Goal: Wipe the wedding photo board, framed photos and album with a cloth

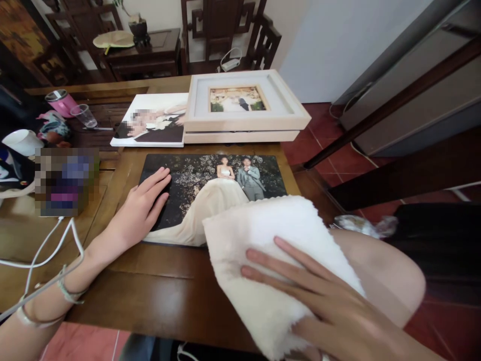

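Pressing flat with spread fingers, the right hand (319,296) is bearing down on a white fleecy cloth (270,250), not pinching it, while the left hand (141,208) is lying open, palm down, on the near left corner of the wedding photo panel (210,190). That panel is lying face up on the wooden table (158,281), just in front of the stacked pale frames (244,108), and the cloth is covering its near right corner. It is looking thin, stiff and glossy (likely slippery under a wiping stroke, and easy to scratch), so steadying it by edge or corner seems wisest. The cloth is looking soft, light and limp, best handled bunched under the palm.
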`<state>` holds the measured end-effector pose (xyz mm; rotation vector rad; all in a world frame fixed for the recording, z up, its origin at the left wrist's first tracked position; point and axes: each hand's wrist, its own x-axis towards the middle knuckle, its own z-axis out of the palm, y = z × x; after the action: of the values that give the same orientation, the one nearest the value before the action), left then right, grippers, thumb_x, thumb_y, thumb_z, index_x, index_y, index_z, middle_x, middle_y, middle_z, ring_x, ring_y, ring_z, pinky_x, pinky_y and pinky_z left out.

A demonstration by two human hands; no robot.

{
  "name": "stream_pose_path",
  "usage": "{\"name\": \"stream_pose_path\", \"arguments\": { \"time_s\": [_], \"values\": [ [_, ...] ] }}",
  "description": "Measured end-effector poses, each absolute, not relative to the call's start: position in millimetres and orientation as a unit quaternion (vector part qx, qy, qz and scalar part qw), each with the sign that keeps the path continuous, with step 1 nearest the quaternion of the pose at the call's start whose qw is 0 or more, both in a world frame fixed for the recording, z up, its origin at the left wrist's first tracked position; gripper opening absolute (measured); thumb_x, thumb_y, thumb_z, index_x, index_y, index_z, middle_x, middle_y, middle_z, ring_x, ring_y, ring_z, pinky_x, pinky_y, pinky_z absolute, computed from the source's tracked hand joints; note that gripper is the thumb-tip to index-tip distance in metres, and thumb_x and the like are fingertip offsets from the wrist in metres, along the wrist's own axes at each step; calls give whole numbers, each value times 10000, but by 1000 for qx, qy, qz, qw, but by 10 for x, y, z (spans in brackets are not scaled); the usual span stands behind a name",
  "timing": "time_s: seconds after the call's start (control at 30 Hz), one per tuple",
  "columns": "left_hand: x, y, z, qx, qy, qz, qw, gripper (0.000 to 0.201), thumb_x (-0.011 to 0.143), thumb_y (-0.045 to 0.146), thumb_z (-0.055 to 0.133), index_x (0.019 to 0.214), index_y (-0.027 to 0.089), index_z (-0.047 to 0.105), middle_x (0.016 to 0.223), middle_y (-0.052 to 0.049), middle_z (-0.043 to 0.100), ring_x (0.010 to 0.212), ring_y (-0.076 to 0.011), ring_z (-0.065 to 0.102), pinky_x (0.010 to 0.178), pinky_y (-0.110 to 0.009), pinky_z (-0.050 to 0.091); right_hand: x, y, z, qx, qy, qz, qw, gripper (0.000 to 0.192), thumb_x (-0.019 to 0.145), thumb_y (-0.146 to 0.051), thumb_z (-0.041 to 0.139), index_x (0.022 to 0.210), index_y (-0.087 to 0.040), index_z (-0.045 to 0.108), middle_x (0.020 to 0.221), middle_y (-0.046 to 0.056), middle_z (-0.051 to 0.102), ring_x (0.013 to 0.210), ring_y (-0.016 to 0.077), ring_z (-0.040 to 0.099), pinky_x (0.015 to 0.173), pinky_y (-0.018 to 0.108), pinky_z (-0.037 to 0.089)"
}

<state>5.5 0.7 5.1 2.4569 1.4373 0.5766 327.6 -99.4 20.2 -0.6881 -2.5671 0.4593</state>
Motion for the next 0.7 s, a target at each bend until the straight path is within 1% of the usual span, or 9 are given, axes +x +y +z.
{"name": "stream_pose_path", "arguments": {
  "time_s": [0.13,0.23,0.3,0.37,0.43,0.5,0.53,0.6,0.7],
  "values": [
    [47,12,45,842,488,200,115,464,1006,379,361,1385,152,500,1490,-130,441,1398,-283,380,1148,-513,329,3252,-830,226,-235,-934,172,209,177,821,-127,531,703,-243,592,1371,40,590,1336,237,472,1157,516,315],
    [38,15,33,843,485,203,116,459,1006,375,362,1384,155,500,1492,-129,438,1400,-277,377,1147,-513,329,3246,-517,201,-252,-928,172,213,179,854,-144,503,780,-244,631,1360,62,599,1326,232,485,1140,523,340],
    [32,15,26,843,484,205,119,457,1006,375,361,1386,160,497,1495,-128,434,1400,-275,377,1145,-513,330,3239,-265,175,-276,-920,163,225,161,877,-191,505,825,-248,646,1325,69,625,1303,244,513,1137,534,342],
    [26,15,21,843,483,206,122,458,1004,377,364,1387,163,495,1497,-130,431,1400,-276,376,1144,-514,330,3227,-18,152,-307,-910,151,236,156,893,-235,504,851,-258,652,1230,59,682,1262,263,553,1137,542,344],
    [22,14,20,842,483,206,124,457,1003,382,366,1387,170,496,1498,-127,430,1400,-276,377,1143,-515,330,3210,185,135,-346,-896,139,242,164,907,-261,494,870,-272,653,1086,38,730,1211,280,593,1126,546,362],
    [21,13,22,842,483,205,127,453,1003,382,367,1385,177,498,1497,-124,432,1398,-276,380,1142,-517,329,3187,302,125,-385,-880,129,245,161,914,-269,489,892,-285,648,987,19,737,1184,291,611,1112,554,381],
    [22,12,24,841,485,205,128,451,1003,381,366,1384,179,499,1497,-123,432,1398,-275,381,1142,-518,328,3173,319,123,-398,-875,124,245,155,913,-263,490,901,-287,643,986,17,733,1196,295,602,1112,562,378],
    [26,8,27,838,489,206,127,448,1003,378,365,1381,180,499,1498,-122,431,1398,-274,381,1141,-520,327,3141,260,121,-399,-877,114,242,155,903,-219,488,910,-278,631,1048,30,722,1266,300,545,1126,589,344],
    [36,2,28,834,497,207,124,444,1003,368,364,1382,177,495,1500,-122,428,1400,-270,378,1144,-518,322,3081,-44,132,-360,-898,104,229,194,866,-116,473,910,-237,619,1231,89,667,1364,291,431,1143,617,287]
  ]
}}
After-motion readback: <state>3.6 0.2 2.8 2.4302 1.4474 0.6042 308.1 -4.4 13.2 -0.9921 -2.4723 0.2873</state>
